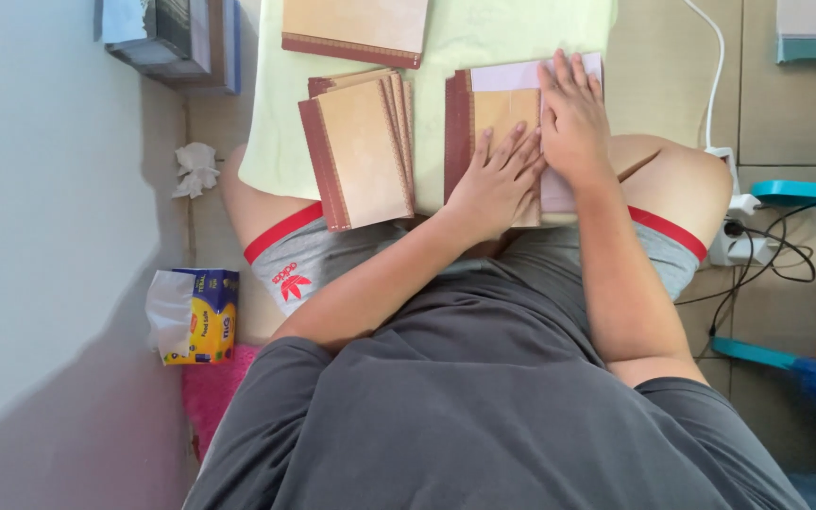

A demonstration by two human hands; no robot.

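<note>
Nearest the camera, on the floor by the pale wall, a tissue pack (195, 316) in yellow and blue lies beside a pink cloth (214, 392), and the person's grey shirt fills the lower middle of the view. Beyond it, a light green cloth (271, 142) is spread over the person's lap and carries the tan booklets.

At the near edge of that cloth, the left hand (495, 179) lies flat, fingers spread and extended, palm down on the tan booklet (493, 113) with a maroon spine; it presses rather than grips. Just beside and touching it, the right hand (573, 118) also lies flat and open, fingers together, resting on a white sheet (521, 74) that covers the far and right part of the same booklet. Neither hand closes around anything.

To the left of this booklet, near the cloth's middle, a fanned stack of booklets (361, 151) of the same kind lies slightly tilted. Farther on, at the cloth's far edge, another booklet (356, 28) lies partly out of view.

Off the cloth, a crumpled tissue (195, 168) lies on the floor by the wall. On the other side, a white power strip (739, 241) with black cables sits beside a teal frame (805, 194).
</note>
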